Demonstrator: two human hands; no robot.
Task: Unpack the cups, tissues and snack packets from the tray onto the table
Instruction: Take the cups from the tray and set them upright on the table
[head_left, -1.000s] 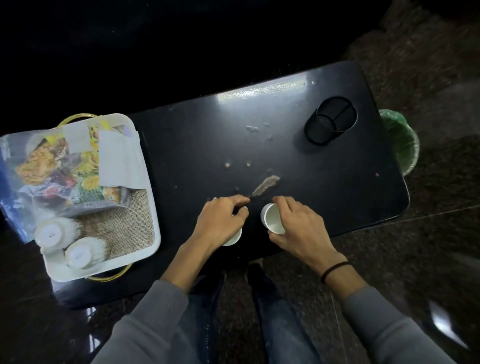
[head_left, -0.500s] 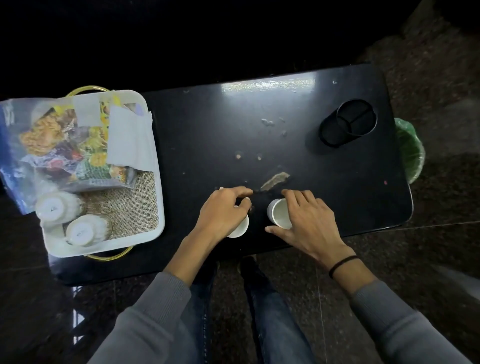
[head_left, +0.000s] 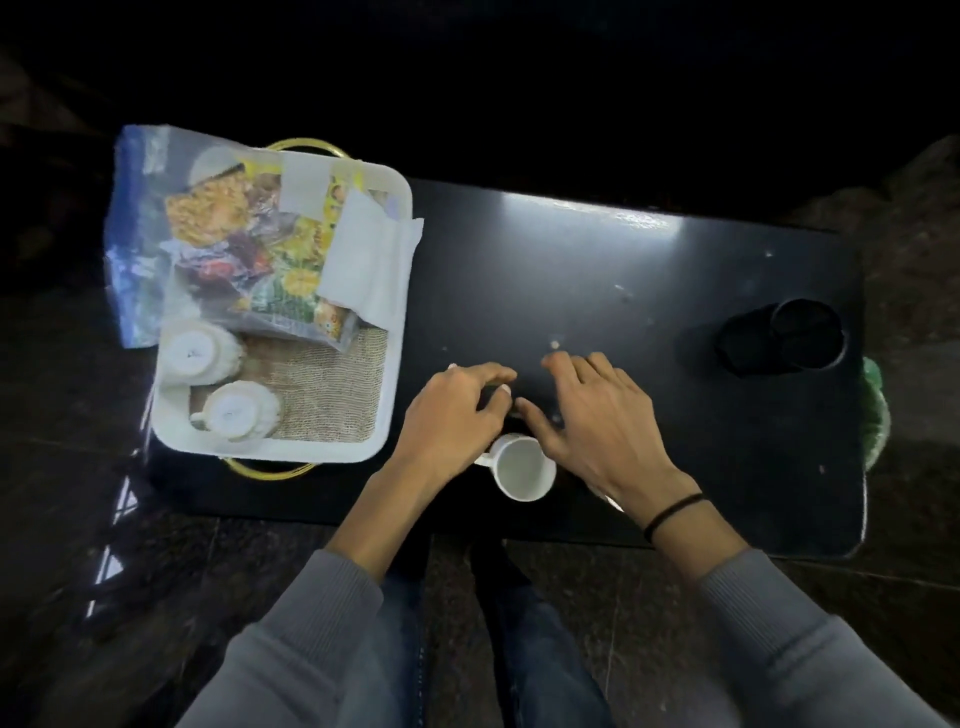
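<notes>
Dark stone floor below, black table (head_left: 623, 270) across the middle, glossy and a little speckled with crumbs. Looking straight down on it from above.

Early in the job, by the look of it. Unpacked so far: one white cup (head_left: 522, 470), upright and empty, near the front edge of the table, between the two wrists. Possibly a second under the right wrist, where a white sliver (head_left: 615, 504) peeks out. Cannot tell.

Left to do, most of it. Lying in the tray (head_left: 396, 338) at the table's left end:
- two ribbed cups, upside down, one (head_left: 200, 351) behind the other (head_left: 236, 413), at the near left corner on a burlap mat (head_left: 327, 384)
- tissues (head_left: 366, 260), folded, draped over the right rim
- snack packets (head_left: 249, 249) in a clear bag, piled at the far end and spilling over the left rim

Left hand (head_left: 457, 415) loosely curled, thumb close to the fingers, nothing visible in it. Right hand (head_left: 608, 421) flat and spread over the table. Close together, fingertips nearly meeting just behind the cup — neither gripping it, though the left wrist hides the handle side.

Off at the right end, well apart: a black holder (head_left: 784, 338), no part of the task.

Probably next: back to the tray for the two cups.
</notes>
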